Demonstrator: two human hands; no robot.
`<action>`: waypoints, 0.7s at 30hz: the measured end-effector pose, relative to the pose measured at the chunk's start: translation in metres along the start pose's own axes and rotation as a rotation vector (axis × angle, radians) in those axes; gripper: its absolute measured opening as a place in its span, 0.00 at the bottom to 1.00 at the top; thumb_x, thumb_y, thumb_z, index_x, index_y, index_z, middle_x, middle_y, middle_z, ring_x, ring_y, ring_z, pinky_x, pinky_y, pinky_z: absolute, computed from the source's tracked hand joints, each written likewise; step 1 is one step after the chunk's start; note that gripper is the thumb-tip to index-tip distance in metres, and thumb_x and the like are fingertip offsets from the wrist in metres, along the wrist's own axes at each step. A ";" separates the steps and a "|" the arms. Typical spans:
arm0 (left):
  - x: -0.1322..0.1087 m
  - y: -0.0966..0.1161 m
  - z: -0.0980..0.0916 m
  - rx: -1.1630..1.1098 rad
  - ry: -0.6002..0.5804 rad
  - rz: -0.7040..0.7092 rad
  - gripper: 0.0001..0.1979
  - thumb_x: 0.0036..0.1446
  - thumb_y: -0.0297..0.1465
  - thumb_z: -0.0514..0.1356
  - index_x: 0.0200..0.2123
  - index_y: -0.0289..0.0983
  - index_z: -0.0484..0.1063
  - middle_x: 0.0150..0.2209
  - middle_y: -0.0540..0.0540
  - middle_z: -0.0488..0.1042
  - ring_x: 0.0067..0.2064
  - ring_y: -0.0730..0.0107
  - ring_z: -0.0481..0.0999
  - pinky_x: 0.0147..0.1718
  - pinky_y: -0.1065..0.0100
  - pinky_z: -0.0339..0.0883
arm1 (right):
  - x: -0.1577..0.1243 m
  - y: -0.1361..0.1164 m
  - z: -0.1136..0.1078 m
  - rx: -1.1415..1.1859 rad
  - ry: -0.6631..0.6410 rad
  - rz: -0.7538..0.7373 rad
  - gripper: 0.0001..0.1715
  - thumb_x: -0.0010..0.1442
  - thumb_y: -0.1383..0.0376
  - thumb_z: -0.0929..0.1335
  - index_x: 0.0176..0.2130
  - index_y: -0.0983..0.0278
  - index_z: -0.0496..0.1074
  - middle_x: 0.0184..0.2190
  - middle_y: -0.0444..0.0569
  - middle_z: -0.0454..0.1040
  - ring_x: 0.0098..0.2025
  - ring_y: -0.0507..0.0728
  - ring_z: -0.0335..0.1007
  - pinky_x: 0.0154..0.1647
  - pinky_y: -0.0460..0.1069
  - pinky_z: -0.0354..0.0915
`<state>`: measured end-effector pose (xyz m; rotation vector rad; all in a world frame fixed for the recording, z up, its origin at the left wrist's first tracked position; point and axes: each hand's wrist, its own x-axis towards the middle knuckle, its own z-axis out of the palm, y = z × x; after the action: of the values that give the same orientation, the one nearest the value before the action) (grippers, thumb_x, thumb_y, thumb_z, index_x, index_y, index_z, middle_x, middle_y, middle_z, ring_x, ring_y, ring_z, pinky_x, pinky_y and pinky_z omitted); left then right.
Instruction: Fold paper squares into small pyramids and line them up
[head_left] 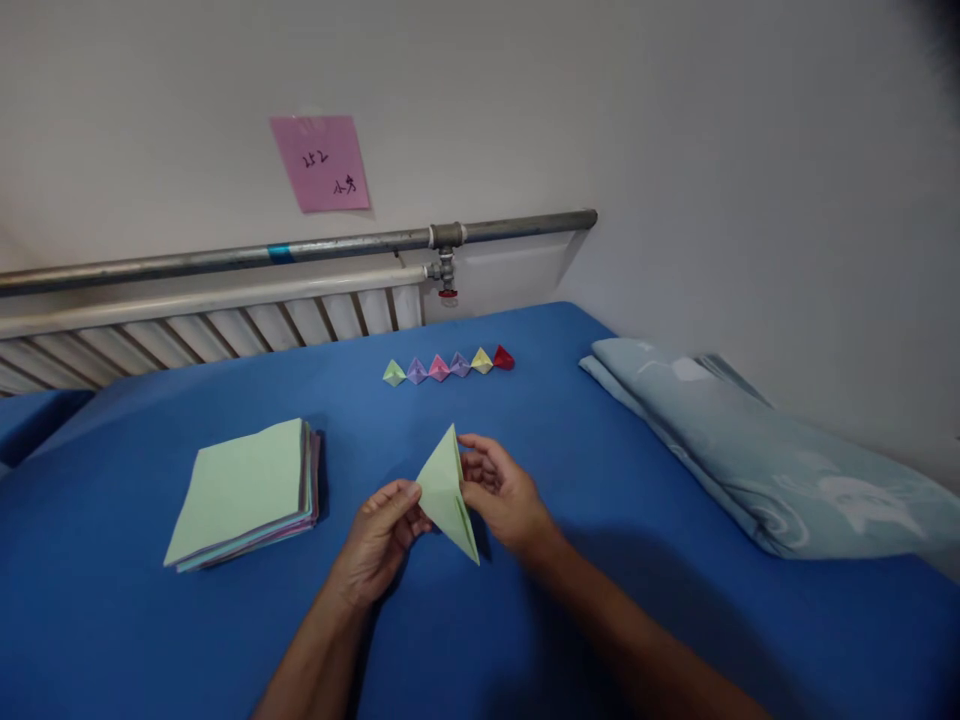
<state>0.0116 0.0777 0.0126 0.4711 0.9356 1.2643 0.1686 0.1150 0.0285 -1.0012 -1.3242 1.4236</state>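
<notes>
Green paper piece (448, 495): pale green sheet folded into a long, pointed, kite-like shape. It is held upright just above the bed, in the middle of its near half, with one tip pointing up and away and the other down toward the near edge.
Left hand (379, 540): pinches the lower left edge of the piece between thumb and fingers.
Right hand (504, 495): grips the right side of the same piece, fingers curled against it.
Bed (150, 620): covered with a blue sheet; carries everything listed below the wall.
Paper stack (244, 490): square sheets in mixed colours, a green one on top, lying flat toward the left edge, well apart from the hands.
Folded row (448, 365): six small folded shapes (green, purple, pink, lilac, yellow, red) side by side in a line near the far edge.
Progress: by appearance six pieces are done, a seventh is part-folded in the hands, and the stack holds many unfolded sheets.
Quilt (772, 470): pale blue, folded, along the right edge.
Wall: pink note (321, 162) with handwriting, grey pipe (225, 258), white radiator (195, 335) beneath.
</notes>
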 end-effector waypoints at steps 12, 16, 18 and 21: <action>-0.002 -0.004 0.002 0.178 -0.025 -0.002 0.16 0.42 0.37 0.72 0.28 0.33 0.74 0.17 0.54 0.65 0.21 0.80 0.64 0.22 0.74 0.60 | 0.002 0.009 0.001 -0.032 -0.104 0.163 0.17 0.43 0.67 0.73 0.37 0.61 0.70 0.30 0.42 0.76 0.29 0.52 0.70 0.30 0.46 0.66; -0.002 -0.004 0.005 0.186 0.019 0.026 0.18 0.42 0.38 0.71 0.33 0.32 0.75 0.21 0.53 0.69 0.22 0.79 0.67 0.24 0.73 0.64 | 0.000 0.009 0.005 -0.046 -0.085 0.196 0.08 0.46 0.66 0.71 0.32 0.62 0.72 0.27 0.44 0.76 0.26 0.51 0.68 0.27 0.45 0.65; -0.003 -0.006 0.006 0.188 0.028 0.049 0.21 0.43 0.38 0.71 0.38 0.32 0.74 0.25 0.50 0.72 0.25 0.77 0.70 0.27 0.71 0.67 | -0.001 0.009 0.007 -0.060 -0.045 0.207 0.06 0.48 0.66 0.70 0.30 0.62 0.72 0.26 0.44 0.74 0.25 0.51 0.66 0.25 0.45 0.64; -0.005 -0.010 0.006 0.200 0.006 0.113 0.25 0.46 0.39 0.69 0.46 0.33 0.72 0.31 0.47 0.74 0.30 0.72 0.74 0.32 0.67 0.70 | 0.000 0.010 0.008 -0.176 0.030 0.160 0.03 0.50 0.67 0.68 0.31 0.62 0.71 0.25 0.42 0.73 0.25 0.50 0.64 0.25 0.44 0.62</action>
<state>0.0226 0.0716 0.0101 0.6853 1.0576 1.2800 0.1603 0.1133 0.0192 -1.2643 -1.3918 1.4215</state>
